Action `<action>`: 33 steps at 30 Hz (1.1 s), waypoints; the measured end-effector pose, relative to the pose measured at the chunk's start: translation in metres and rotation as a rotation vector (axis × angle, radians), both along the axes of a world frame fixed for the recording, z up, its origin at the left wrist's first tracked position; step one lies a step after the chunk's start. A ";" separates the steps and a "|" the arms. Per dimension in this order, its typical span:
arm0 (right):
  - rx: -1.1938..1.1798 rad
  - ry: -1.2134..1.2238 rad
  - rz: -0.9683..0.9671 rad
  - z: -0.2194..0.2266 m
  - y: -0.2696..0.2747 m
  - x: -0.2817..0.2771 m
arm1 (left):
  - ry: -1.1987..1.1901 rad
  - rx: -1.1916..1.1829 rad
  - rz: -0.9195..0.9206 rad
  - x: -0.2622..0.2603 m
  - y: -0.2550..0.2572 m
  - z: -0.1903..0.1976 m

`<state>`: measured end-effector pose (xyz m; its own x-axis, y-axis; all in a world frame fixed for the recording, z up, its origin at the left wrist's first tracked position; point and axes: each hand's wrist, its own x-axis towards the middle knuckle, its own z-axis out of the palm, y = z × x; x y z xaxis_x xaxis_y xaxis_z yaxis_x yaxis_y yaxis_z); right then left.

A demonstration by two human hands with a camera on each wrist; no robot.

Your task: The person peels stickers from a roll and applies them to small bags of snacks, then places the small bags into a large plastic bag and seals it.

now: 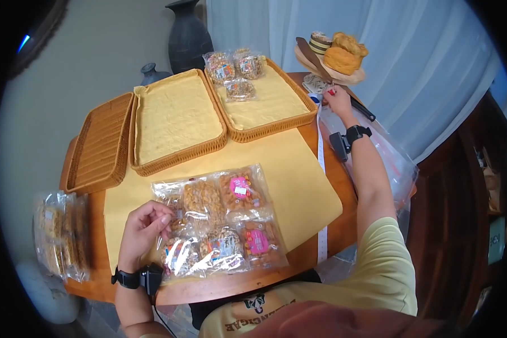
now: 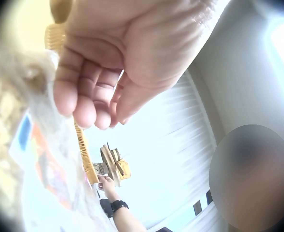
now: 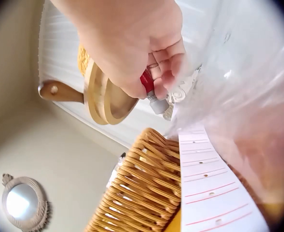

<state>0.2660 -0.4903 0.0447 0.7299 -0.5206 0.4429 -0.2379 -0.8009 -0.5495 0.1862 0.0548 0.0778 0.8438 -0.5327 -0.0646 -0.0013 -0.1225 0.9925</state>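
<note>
My left hand (image 1: 142,232) hovers at the left edge of a large clear plastic bag (image 1: 203,205), its fingers loosely bent with nothing between them. Several packets of nut or grain clusters lie inside the bag, two bearing pink labels (image 1: 257,241). Far to the right, my right hand (image 1: 338,101) is stretched out beside the rightmost basket. Between its thumb and fingers it pinches a small red stick-like item (image 3: 146,81) with a grey end (image 3: 159,105); its kind is unclear. Below that hand hangs a white paper strip (image 3: 204,176) with red lines and holes.
Three wicker baskets stand along the back: a bare one (image 1: 104,141), a paper-lined one (image 1: 177,115), and another lined one (image 1: 276,104) with several packets (image 1: 240,89). Bagged snacks (image 1: 59,236) stand at left. A wooden stand (image 1: 349,77) with bread and clear bags (image 1: 386,152) occupy the right.
</note>
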 end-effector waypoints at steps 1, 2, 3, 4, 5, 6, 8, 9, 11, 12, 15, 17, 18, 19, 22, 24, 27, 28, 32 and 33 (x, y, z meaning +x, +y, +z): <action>0.185 0.000 0.017 0.003 -0.003 -0.004 | 0.004 -0.011 -0.001 0.000 0.000 0.000; 0.183 -0.005 0.017 0.007 -0.004 -0.011 | -0.001 -0.014 -0.001 0.001 0.000 0.000; 0.332 -0.047 0.079 0.010 -0.004 -0.020 | -0.016 -0.010 -0.011 0.002 0.000 -0.001; 0.483 -0.086 0.147 0.010 -0.002 -0.028 | -0.030 -0.004 -0.016 0.001 0.002 -0.001; 0.487 -0.084 0.161 0.014 0.003 -0.038 | -0.032 0.000 -0.003 0.000 0.003 0.000; 0.582 -0.013 0.252 0.021 0.013 -0.052 | -0.043 -0.014 -0.021 -0.001 0.002 0.002; 0.709 0.102 0.401 0.035 0.041 -0.075 | -0.064 -0.034 -0.052 -0.006 -0.001 0.010; 0.741 0.149 0.457 0.042 0.058 -0.086 | -0.064 -0.034 -0.033 -0.009 -0.004 0.014; 0.869 0.174 0.642 0.055 0.101 -0.102 | -0.091 -0.059 -0.135 -0.017 -0.012 0.021; 0.904 0.180 0.709 0.060 0.126 -0.109 | -0.156 -0.022 -0.155 -0.021 -0.017 0.025; 0.989 0.260 0.947 0.074 0.213 -0.130 | -0.822 0.140 -0.099 -0.032 -0.042 0.036; 1.062 0.361 1.047 0.071 0.258 -0.137 | -0.913 0.180 -0.078 -0.036 -0.053 0.037; 1.061 0.367 1.066 0.068 0.274 -0.137 | -1.005 0.203 -0.088 -0.036 -0.054 0.036; 1.151 0.400 1.105 0.064 0.287 -0.136 | -1.006 0.212 -0.078 -0.037 -0.052 0.034; 1.293 0.395 1.177 0.052 0.304 -0.132 | -1.101 0.194 -0.062 -0.039 -0.048 0.029; 1.362 0.325 1.219 0.048 0.310 -0.132 | -1.081 0.193 -0.059 -0.036 -0.045 0.025; 1.192 0.232 1.203 0.047 0.315 -0.134 | -0.934 0.167 -0.060 -0.035 -0.040 0.022; 1.197 0.243 1.203 0.047 0.316 -0.135 | -0.814 0.132 -0.077 -0.035 -0.040 0.021; 0.912 0.022 1.225 0.048 0.317 -0.143 | -0.193 -0.200 -0.219 -0.031 -0.041 0.019; 0.796 -0.049 1.226 0.050 0.315 -0.142 | -0.173 -0.206 -0.230 -0.030 -0.040 0.017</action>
